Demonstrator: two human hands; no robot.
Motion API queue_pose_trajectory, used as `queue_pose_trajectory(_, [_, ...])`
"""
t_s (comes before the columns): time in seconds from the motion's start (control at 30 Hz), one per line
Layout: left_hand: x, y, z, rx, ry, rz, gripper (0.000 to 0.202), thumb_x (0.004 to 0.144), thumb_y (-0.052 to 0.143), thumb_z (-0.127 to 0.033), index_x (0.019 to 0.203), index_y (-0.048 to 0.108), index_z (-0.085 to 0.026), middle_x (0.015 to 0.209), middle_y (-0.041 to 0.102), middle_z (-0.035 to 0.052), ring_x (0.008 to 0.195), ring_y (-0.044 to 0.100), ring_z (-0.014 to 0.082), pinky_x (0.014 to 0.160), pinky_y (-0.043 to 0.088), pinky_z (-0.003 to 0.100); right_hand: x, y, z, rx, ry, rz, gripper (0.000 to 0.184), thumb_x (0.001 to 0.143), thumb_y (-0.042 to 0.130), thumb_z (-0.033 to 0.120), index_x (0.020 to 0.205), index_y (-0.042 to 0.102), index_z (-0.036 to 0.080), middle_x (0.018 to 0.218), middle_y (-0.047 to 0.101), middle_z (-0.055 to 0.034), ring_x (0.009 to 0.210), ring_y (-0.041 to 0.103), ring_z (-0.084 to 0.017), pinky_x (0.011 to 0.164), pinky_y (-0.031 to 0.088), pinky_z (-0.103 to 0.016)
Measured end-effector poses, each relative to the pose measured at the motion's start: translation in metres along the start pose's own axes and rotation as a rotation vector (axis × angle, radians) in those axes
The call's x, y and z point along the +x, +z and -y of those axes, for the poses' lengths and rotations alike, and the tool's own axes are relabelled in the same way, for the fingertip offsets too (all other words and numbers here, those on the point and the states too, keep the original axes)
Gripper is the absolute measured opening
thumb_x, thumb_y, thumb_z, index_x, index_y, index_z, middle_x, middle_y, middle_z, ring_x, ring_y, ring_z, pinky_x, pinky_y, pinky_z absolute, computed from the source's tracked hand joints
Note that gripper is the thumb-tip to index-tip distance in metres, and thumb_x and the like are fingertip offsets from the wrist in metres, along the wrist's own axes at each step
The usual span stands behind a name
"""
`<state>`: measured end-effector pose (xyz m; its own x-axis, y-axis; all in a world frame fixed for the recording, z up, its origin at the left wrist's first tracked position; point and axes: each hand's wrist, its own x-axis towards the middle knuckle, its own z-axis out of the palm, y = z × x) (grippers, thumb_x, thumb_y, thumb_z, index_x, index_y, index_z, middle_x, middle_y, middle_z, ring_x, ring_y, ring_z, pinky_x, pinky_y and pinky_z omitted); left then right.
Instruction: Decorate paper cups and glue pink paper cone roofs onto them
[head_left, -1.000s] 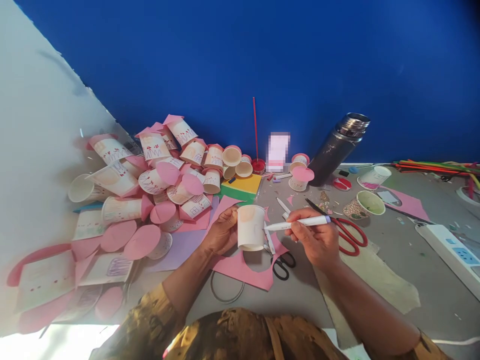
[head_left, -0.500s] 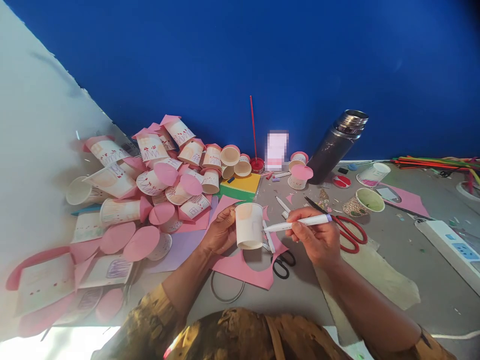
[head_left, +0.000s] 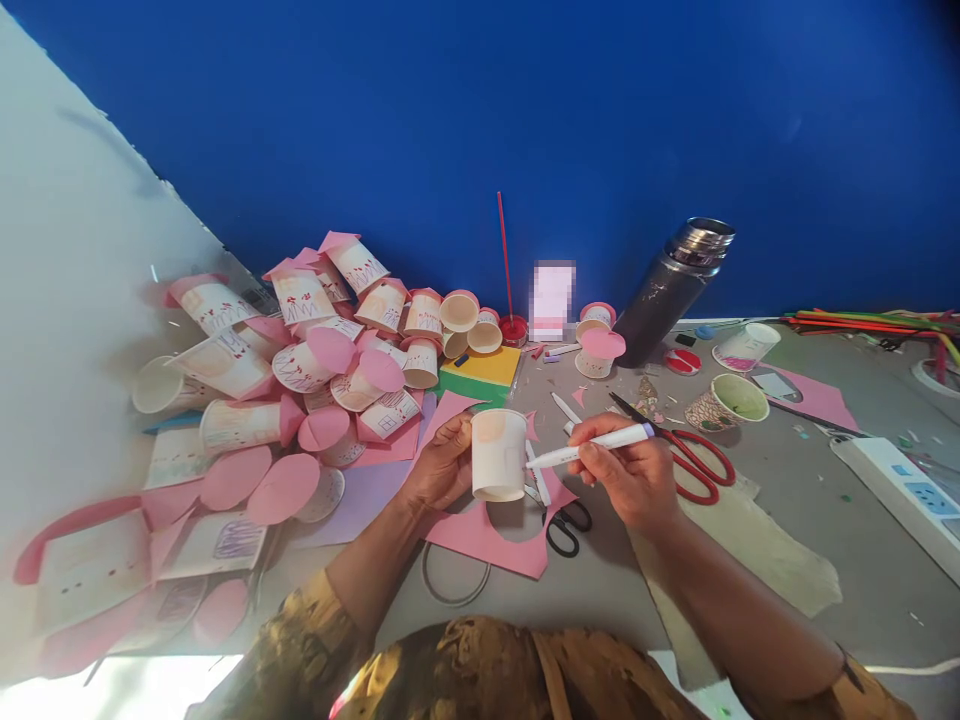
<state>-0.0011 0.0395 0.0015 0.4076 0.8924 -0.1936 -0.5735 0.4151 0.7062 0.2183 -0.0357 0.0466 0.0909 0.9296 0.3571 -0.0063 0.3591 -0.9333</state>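
Note:
My left hand [head_left: 444, 462] is wrapped round a plain white paper cup [head_left: 498, 455], held on its side above a pink paper sheet [head_left: 487, 535] with round cut-outs. My right hand [head_left: 628, 470] pinches a white marker pen [head_left: 592, 444] with its tip pointing left, touching or almost touching the cup's side. Black-handled scissors [head_left: 566, 528] lie on the table just below both hands.
A heap of decorated paper cups with pink lids [head_left: 300, 350] fills the left. Red-handled scissors [head_left: 694, 458], a patterned cup [head_left: 724, 402], a dark steel flask [head_left: 671, 288], a yellow-green paper block [head_left: 480, 375] and a white power strip [head_left: 900, 485] lie around. A wire ring [head_left: 454, 580] lies near me.
The marker tip has moved a little left and down toward the cup's side. The cup and my left hand have barely shifted.

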Motion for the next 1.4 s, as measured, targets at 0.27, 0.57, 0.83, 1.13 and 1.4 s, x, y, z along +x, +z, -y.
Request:
queue_pose_trajectory(0.27, [-0.002,0.005,0.001,0.003,-0.001,0.010,0.040,0.062,0.097,-0.039,0.074,0.066,-0.016,0.074,0.068,-0.0015,0.067,0.062,0.0114,0.065,0.052,0.024,0.006,-0.003,-0.015,-0.102,-0.050,0.008,0.042,0.089,0.075,0.048,0.123,0.063,0.027,0.114,0.076,-0.0088,0.088,0.069,-0.019,0.072,0.057,-0.031])
queue_pose_trajectory(0.57, [-0.001,0.003,0.011,0.096,0.044,0.134,0.047,0.072,0.088,-0.052,0.105,0.075,-0.021,0.102,0.073,0.0054,0.096,0.068,0.0204,0.087,0.056,0.034,0.006,0.002,-0.018,-0.471,-0.083,0.147,0.074,0.072,0.086,0.055,0.132,0.054,0.026,0.127,0.071,-0.0125,0.109,0.069,-0.031,0.087,0.056,-0.043])
queue_pose_trajectory(0.83, [-0.006,-0.004,-0.005,0.807,0.256,0.307,0.101,0.063,0.096,-0.041,0.152,0.047,-0.033,0.158,0.043,0.0134,0.143,0.044,0.0378,0.117,0.040,0.053,0.011,0.001,-0.020,-0.698,-0.206,0.188,0.077,0.069,0.091,0.049,0.133,0.057,0.024,0.122,0.071,-0.0139,0.106,0.067,-0.034,0.087,0.057,-0.048])
queue_pose_trajectory(1.13, [-0.007,0.000,-0.009,1.053,0.465,0.235,0.081,0.077,0.086,-0.036,0.147,0.045,-0.031,0.146,0.047,0.0126,0.136,0.049,0.0325,0.113,0.046,0.051,0.008,-0.016,-0.006,-0.358,-0.400,-0.075,0.023,0.101,0.054,0.020,0.116,0.070,0.025,0.076,0.072,-0.0016,0.069,0.066,-0.019,0.066,0.054,-0.033])
queue_pose_trajectory(1.4, [-0.010,0.002,-0.008,1.097,0.515,0.173,0.082,0.077,0.085,-0.029,0.148,0.044,-0.031,0.141,0.048,0.0124,0.133,0.049,0.0321,0.109,0.048,0.050,0.003,0.005,-0.003,-0.431,-0.461,0.122,0.023,0.090,0.067,0.011,0.108,0.073,0.024,0.081,0.076,-0.0043,0.068,0.068,-0.020,0.064,0.054,-0.034])
